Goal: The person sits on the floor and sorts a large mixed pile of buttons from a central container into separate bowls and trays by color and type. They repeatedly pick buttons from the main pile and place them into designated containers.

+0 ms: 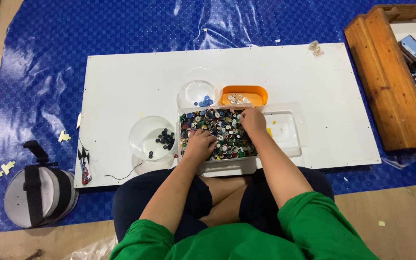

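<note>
Both hands rest palm-down in the mixed buttons [220,129], left hand [199,143] near the clear tray's [285,144] front edge, right hand [253,119] at its rear edge; fingers buried, so I cannot tell whether either has pinched anything. Head view: sorted so far look few, with dark ones in the clear bowl [152,137], blue in the small clear bowl [197,92], pale in the orange dish [243,95], and most remain unsorted. White board [121,82] lies bare toward its left, rear and right edges.
</note>
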